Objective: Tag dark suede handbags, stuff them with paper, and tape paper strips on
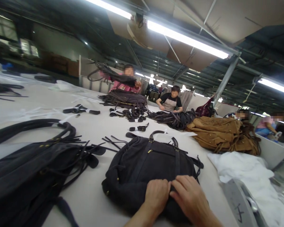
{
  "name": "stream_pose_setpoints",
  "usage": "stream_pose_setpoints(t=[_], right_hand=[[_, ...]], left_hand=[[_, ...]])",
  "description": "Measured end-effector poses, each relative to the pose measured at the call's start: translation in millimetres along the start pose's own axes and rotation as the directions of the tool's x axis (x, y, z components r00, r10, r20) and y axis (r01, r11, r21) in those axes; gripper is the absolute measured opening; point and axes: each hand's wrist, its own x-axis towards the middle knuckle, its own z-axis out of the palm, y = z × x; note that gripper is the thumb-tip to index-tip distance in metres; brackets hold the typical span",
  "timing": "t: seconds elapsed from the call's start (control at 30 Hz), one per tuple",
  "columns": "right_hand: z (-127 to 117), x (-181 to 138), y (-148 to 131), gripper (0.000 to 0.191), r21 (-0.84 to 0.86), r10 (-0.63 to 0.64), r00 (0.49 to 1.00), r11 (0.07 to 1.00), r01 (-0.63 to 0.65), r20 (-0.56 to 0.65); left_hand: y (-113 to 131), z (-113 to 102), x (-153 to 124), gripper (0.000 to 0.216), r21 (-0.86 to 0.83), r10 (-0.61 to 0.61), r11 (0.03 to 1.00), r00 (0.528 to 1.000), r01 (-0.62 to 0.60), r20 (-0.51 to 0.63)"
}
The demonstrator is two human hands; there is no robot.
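The bare fingers of the left hand (157,193) and right hand (190,194) were curled in, nearly meeting, and gathered the near edge of a black bag (137,160); their tips seemed tucked out of sight, so how firmly they pinched could not be told. The bag lay on the pale table (91,190) directly before the person, its handles (153,134) at the far side. An uneven tug might have creased the cloth or twisted the bag, since no hand steadied its far side. To the left, just apart, lay another dark bag (33,167) with trailing cords, which could have tangled had either slid sideways. Farther right were brown bags (215,130) and crumpled white wrapping (243,168).
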Motion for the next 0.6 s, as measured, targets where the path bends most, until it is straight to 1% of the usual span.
stream_pose_setpoints(t=[0.03, 0.07, 0.1, 0.13, 0.17, 0.2, 0.27, 0.33, 0.4, 0.47, 0.53, 0.6], right_hand=[[4, -9, -7, 0.035, -0.046, -0.11, 0.99, 0.993, 0.106, -0.089], [10, -19, -11, 0.05, -0.078, -0.211, 0.968, 0.976, 0.202, -0.133], [16, -28, -14, 0.066, -0.104, -0.275, 0.951, 0.959, 0.262, -0.141], [22, -36, -14, 0.081, -0.124, -0.299, 0.947, 0.951, 0.284, -0.117], [27, -43, -13, 0.091, -0.133, -0.292, 0.954, 0.95, 0.281, -0.068], [29, -47, -10, 0.096, -0.127, -0.27, 0.963, 0.955, 0.267, -0.004], [27, -49, -2, 0.094, -0.095, -0.215, 0.969, 0.969, 0.226, 0.119], [22, -48, 4, 0.089, -0.09, -0.101, 0.976, 0.989, 0.12, 0.192], [19, -48, 8, 0.087, -0.075, 0.03, 0.972, 0.997, -0.012, 0.234], [20, -49, 11, 0.086, -0.004, 0.107, 0.946, 0.994, -0.111, 0.305], [22, -52, 16, 0.08, 0.109, 0.122, 0.913, 0.978, -0.178, 0.388], [21, -53, 22, 0.077, 0.205, 0.137, 0.888, 0.947, -0.247, 0.439]], left_hand=[[-1, 0, 2, 0.047, -0.01, 0.008, 1.0, 1.0, -0.008, 0.003], [-2, -2, 3, 0.048, -0.017, 0.016, 1.0, 1.0, -0.016, 0.008], [-3, -4, 5, 0.049, -0.022, 0.025, 0.999, 1.0, -0.025, 0.013], [-5, -7, 7, 0.05, -0.025, 0.033, 0.999, 0.999, -0.033, 0.016], [-6, -10, 8, 0.051, -0.026, 0.041, 0.999, 0.999, -0.04, 0.018], [-7, -13, 9, 0.052, -0.027, 0.048, 0.999, 0.999, -0.048, 0.016], [-9, -18, 10, 0.051, -0.031, 0.069, 0.997, 0.998, -0.068, 0.007], [-10, -19, 8, 0.051, -0.03, 0.077, 0.997, 0.997, -0.078, -0.01], [-10, -15, 3, 0.05, -0.019, 0.069, 0.997, 0.997, -0.069, -0.035], [-8, -9, -3, 0.048, -0.007, 0.058, 0.998, 0.996, -0.058, -0.066], [-6, -6, -9, 0.043, 0.0, 0.067, 0.998, 0.994, -0.067, -0.088], [-5, -7, -16, 0.037, 0.003, 0.096, 0.995, 0.991, -0.096, -0.095]])
